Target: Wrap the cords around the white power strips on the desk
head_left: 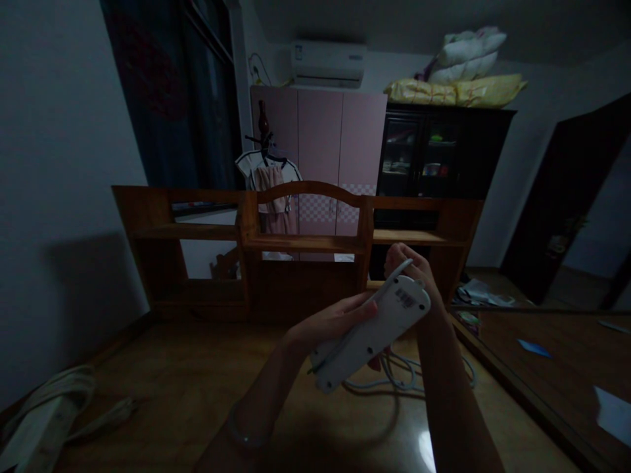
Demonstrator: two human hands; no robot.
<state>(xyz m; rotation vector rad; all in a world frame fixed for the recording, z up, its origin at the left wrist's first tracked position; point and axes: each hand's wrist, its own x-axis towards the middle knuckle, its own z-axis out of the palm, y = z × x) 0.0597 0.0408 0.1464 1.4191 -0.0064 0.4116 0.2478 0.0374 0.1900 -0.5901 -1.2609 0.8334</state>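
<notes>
A white power strip [382,335] is held tilted above the wooden desktop, its underside with screws and a barcode label turned toward me. My left hand [335,322] is wrapped around the strip's left side, the thumb lying along its edge. At the upper end, my right hand [414,263] is closed with fingers curled around the cord where it leaves the strip; part of this grip is hidden. Below the strip, the pale cord [407,382] lies in loose loops on the desktop [197,368].
A second power strip [42,427] with its cord wound up lies at the left front. Behind the desktop stands a wooden shelf unit [305,244]. A raised edge [513,394] runs along the right, with papers [614,414] on the brown surface beyond it.
</notes>
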